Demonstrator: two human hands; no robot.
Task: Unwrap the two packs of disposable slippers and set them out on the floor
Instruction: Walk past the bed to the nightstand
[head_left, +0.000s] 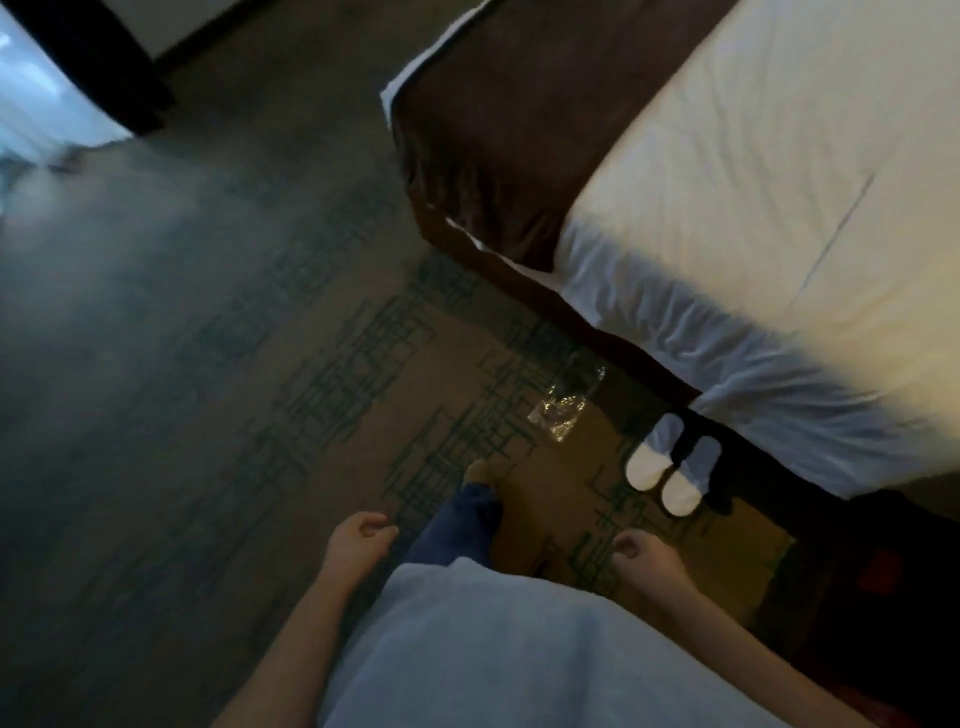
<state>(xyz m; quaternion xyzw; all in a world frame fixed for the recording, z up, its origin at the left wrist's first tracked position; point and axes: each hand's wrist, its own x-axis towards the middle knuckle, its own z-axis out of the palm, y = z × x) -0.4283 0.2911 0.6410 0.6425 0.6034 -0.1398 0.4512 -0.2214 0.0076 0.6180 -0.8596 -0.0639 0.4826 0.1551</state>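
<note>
A pair of white disposable slippers (670, 470) lies side by side on the carpet, close against the side of the bed. To their left a crumpled clear plastic wrapper (558, 413) rests on the carpet. My left hand (358, 540) hangs at my side with the fingers loosely curled and nothing in it. My right hand (644, 564) is likewise loosely curled and holds nothing, a little below and left of the slippers. A second pair or pack is not in view. The picture is blurred.
A bed (753, 208) with white sheets and a dark brown runner (483, 135) fills the upper right. Patterned carpet (260, 389) covers the floor. My leg in blue trousers and bare foot (480, 475) stand between my hands. A dark post and a bright doorway lie at the upper left.
</note>
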